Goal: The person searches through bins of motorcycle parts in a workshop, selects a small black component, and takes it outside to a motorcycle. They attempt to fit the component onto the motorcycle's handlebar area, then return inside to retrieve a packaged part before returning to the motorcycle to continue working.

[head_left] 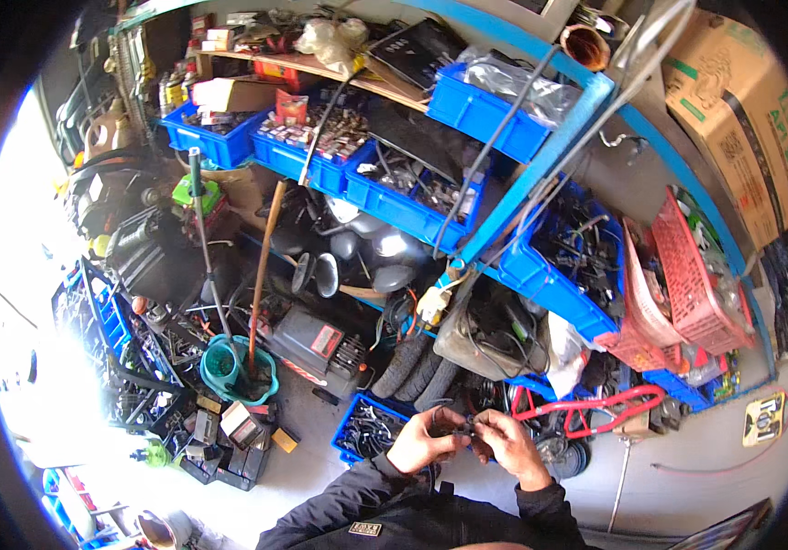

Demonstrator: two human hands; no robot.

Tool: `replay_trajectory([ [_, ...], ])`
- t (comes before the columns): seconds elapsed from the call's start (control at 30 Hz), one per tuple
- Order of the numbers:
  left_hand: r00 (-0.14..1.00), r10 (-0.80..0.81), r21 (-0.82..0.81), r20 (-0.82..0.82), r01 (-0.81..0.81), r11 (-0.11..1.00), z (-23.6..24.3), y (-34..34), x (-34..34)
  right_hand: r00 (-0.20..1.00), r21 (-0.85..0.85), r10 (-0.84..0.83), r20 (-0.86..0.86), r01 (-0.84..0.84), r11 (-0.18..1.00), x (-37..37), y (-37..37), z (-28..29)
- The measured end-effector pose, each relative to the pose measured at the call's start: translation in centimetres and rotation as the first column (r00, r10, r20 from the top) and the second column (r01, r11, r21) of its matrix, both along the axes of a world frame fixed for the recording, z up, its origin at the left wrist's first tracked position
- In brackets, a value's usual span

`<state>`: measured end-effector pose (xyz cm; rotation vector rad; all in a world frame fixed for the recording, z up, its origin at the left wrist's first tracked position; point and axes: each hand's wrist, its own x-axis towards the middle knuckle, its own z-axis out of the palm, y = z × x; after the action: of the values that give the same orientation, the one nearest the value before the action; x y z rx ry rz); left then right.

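Both hands meet in front of my body at the lower middle of the head view. My left hand (425, 442) is closed, its fingertips pinching a small dark part (469, 429) that is too small to name. From the other side my right hand (509, 446) grips the same part, fingers curled around it. Just left of my left hand stands a blue bin (346, 453) full of black and metal pieces. Beyond my hands lie several black tyres (417, 374). A red metal frame (586, 410) rests to the right of my right hand.
Blue bins (394, 203) of small parts line a shelf across the back. A teal mop bucket (270, 390) with two long handles stands at left, near stacked boxes (240, 423). Red baskets (687, 275) and a large cardboard box (747, 119) are at right. A blue post (540, 170) slants through.
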<state>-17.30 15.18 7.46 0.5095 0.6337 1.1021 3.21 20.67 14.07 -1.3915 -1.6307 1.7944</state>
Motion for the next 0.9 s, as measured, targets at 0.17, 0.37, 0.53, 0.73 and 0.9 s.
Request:
replay_trajectory([
  [0.17, 0.997, -0.009, 0.044, -0.071, 0.012, 0.999, -0.8, -0.1, 0.9, 0.989, -0.049, -0.121, 0.082, 0.125, 0.991, -0.3, -0.9, -0.6],
  [0.37, 0.988, 0.153, 0.235, 0.003, -0.149, 0.96, -5.2, 1.0, 3.2, 0.941, 0.453, -0.254, 0.224, 0.13, 0.882, 0.9, -1.5, 0.8],
  [0.53, 0.943, 0.218, 0.351, -0.252, -0.121, 0.929, -9.6, 2.2, 4.0, 0.975, 0.52, -0.166, 0.146, 0.067, 0.852, 2.1, -2.3, 1.2],
  [0.73, 0.957, 0.155, 0.368, -0.246, -0.056, 0.928, -11.2, 3.1, 4.2, 0.957, 0.611, -0.062, 0.284, -0.131, 0.781, 3.5, -3.2, 0.4],
  [0.9, 0.965, 0.169, 0.313, -0.2, -0.1, 0.944, -7.4, 1.4, 4.4, 0.976, 0.508, -0.159, 0.149, 0.063, 0.859, 3.5, -3.1, 1.2],
])
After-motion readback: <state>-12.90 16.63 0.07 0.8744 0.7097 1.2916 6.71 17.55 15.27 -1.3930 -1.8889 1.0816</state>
